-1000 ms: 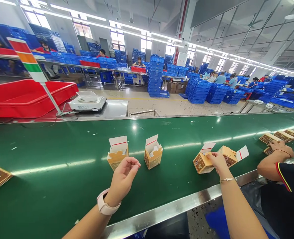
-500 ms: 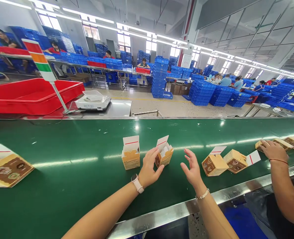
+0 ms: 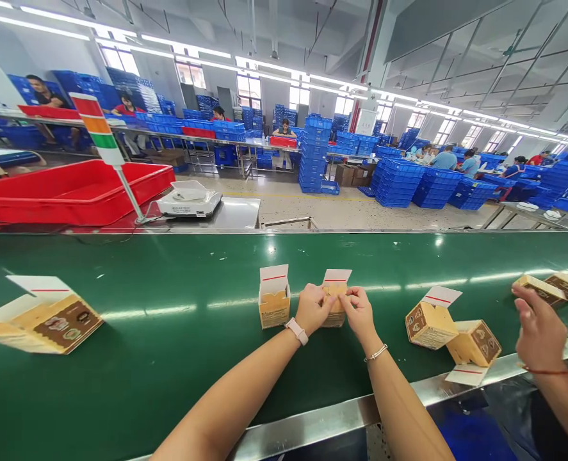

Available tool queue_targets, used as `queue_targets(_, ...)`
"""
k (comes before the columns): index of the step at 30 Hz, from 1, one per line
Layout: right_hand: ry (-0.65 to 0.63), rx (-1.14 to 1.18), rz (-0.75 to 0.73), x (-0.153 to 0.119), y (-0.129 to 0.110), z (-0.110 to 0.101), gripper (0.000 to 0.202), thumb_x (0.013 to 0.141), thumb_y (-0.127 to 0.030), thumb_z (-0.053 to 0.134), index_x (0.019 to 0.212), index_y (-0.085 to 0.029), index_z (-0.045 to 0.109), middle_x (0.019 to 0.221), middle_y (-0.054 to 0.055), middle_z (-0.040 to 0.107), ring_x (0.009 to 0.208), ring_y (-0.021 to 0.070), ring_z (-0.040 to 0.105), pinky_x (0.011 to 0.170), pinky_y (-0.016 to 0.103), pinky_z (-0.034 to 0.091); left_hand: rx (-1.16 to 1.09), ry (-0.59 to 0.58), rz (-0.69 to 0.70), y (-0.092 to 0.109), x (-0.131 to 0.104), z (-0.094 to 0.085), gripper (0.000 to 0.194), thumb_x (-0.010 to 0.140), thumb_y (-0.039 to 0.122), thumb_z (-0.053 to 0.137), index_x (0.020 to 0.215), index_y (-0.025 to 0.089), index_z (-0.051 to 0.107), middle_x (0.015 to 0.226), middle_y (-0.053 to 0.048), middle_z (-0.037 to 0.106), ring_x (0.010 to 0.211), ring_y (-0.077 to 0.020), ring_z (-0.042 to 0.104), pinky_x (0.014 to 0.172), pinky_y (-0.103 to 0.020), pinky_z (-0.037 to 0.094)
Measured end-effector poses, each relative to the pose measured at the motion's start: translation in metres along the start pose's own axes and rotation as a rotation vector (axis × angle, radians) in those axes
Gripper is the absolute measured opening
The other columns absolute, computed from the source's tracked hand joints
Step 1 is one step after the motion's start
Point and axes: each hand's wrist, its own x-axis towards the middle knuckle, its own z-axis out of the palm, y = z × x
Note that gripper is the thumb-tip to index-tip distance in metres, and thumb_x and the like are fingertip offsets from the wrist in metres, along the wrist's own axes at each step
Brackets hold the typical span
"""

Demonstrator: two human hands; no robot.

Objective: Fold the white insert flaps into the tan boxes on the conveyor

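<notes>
Gripping from both sides, the left hand (image 3: 313,308) and right hand (image 3: 357,310) are closed around a small carton (image 3: 334,301) standing mid-belt, its white flap up. Crushing of the thin card is judged possible if squeezed hard. A second open carton (image 3: 274,299) stands just beside the left hand and could be knocked over. The green belt (image 3: 168,358) lies bare toward the steel edge (image 3: 312,419); a co-worker's hand (image 3: 540,333) is well apart, rightward.

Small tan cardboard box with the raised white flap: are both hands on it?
Yes, left hand and right hand grip the box from either side.
</notes>
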Motion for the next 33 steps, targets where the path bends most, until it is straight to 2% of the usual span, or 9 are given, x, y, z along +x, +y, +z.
queue_targets(5, 0.168, 0.010, 0.202, 0.006, 0.013, 0.009, 0.029, 0.082, -0.040, 0.073, 0.074, -0.016, 0.058, 0.078, -0.001, 0.056, 0.072, 0.0150, 0.056, 0.068, 0.031, 0.050, -0.136, 0.081, -0.256, -0.005, 0.019, 0.020, 0.025, 0.073, 0.015, 0.071, 0.094, 0.018, 0.056, 0.095, -0.005, 0.062, 0.093, -0.0194, 0.061, 0.093, -0.041, 0.047)
queue_targets(15, 0.228, 0.118, 0.455, 0.016, 0.035, 0.009, 0.018, 0.095, -0.032, 0.062, 0.100, -0.014, 0.060, 0.087, 0.001, 0.062, 0.068, 0.0124, 0.061, 0.060, 0.026, 0.054, -0.254, -0.096, -0.506, -0.002, 0.032, 0.051, 0.011, 0.089, 0.021, 0.062, 0.096, 0.012, 0.059, 0.084, -0.003, 0.064, 0.072, -0.0136, 0.063, 0.068, -0.030, 0.055)
queue_targets(20, 0.421, 0.109, 0.263, 0.001, 0.028, -0.011, 0.029, 0.088, -0.041, 0.063, 0.103, -0.018, 0.054, 0.097, 0.005, 0.060, 0.088, 0.0208, 0.063, 0.073, 0.035, 0.055, -0.233, -0.020, -0.264, 0.012, -0.007, 0.045, 0.038, 0.075, 0.015, 0.070, 0.110, 0.015, 0.056, 0.114, -0.014, 0.063, 0.110, -0.0239, 0.060, 0.098, -0.040, 0.048)
queue_targets(22, 0.509, 0.092, 0.118, -0.014, 0.017, -0.016, 0.041, 0.082, -0.047, 0.063, 0.111, -0.021, 0.048, 0.117, 0.010, 0.053, 0.114, 0.0269, 0.053, 0.091, 0.043, 0.049, -0.183, -0.009, -0.018, 0.008, -0.036, 0.028, 0.047, 0.069, 0.018, 0.073, 0.113, 0.019, 0.057, 0.124, -0.012, 0.059, 0.121, -0.0267, 0.053, 0.107, -0.044, 0.041)
queue_targets(23, 0.517, 0.091, 0.046, -0.021, 0.011, -0.015, 0.047, 0.080, -0.049, 0.064, 0.114, -0.022, 0.046, 0.125, 0.012, 0.048, 0.122, 0.0287, 0.047, 0.098, 0.047, 0.044, -0.085, -0.002, 0.277, 0.003, -0.050, 0.017, 0.047, 0.072, 0.023, 0.071, 0.116, 0.020, 0.055, 0.124, -0.013, 0.058, 0.120, -0.0280, 0.053, 0.105, -0.047, 0.041)
queue_targets(25, 0.420, 0.114, -0.060, -0.031, -0.001, -0.006, 0.052, 0.077, -0.053, 0.064, 0.115, -0.022, 0.047, 0.130, 0.014, 0.046, 0.126, 0.0303, 0.044, 0.102, 0.051, 0.040, 0.111, 0.124, 0.729, -0.013, -0.068, -0.007, 0.046, 0.080, 0.028, 0.065, 0.123, 0.025, 0.049, 0.124, -0.011, 0.056, 0.116, -0.0265, 0.055, 0.100, -0.048, 0.045)
queue_targets(26, 0.329, 0.135, -0.085, -0.032, -0.006, 0.001, 0.051, 0.079, -0.054, 0.062, 0.115, -0.022, 0.049, 0.128, 0.014, 0.049, 0.122, 0.0300, 0.049, 0.100, 0.050, 0.042, 0.213, 0.215, 0.805, -0.021, -0.071, -0.019, 0.048, 0.083, 0.028, 0.061, 0.127, 0.025, 0.044, 0.126, -0.012, 0.054, 0.116, -0.0266, 0.055, 0.098, -0.048, 0.045)
queue_targets(29, 0.015, 0.190, -0.076, -0.026, -0.016, 0.029, 0.050, 0.082, -0.057, 0.061, 0.119, -0.024, 0.057, 0.121, 0.013, 0.062, 0.113, 0.0282, 0.059, 0.092, 0.045, 0.050, 0.445, 0.359, 0.617, -0.042, -0.063, -0.046, 0.051, 0.090, 0.029, 0.051, 0.138, 0.020, 0.035, 0.134, -0.018, 0.050, 0.126, -0.0302, 0.048, 0.097, -0.049, 0.043)
queue_targets(33, -0.206, 0.207, -0.023, -0.007, -0.017, 0.049, 0.048, 0.068, -0.061, 0.075, 0.099, -0.024, 0.072, 0.116, 0.010, 0.068, 0.112, 0.0301, 0.061, 0.096, 0.045, 0.048, 0.490, 0.120, 0.365, -0.040, -0.039, -0.054, 0.038, 0.089, 0.031, 0.050, 0.126, 0.023, 0.055, 0.131, -0.014, 0.059, 0.132, -0.0342, 0.042, 0.098, -0.052, 0.038)
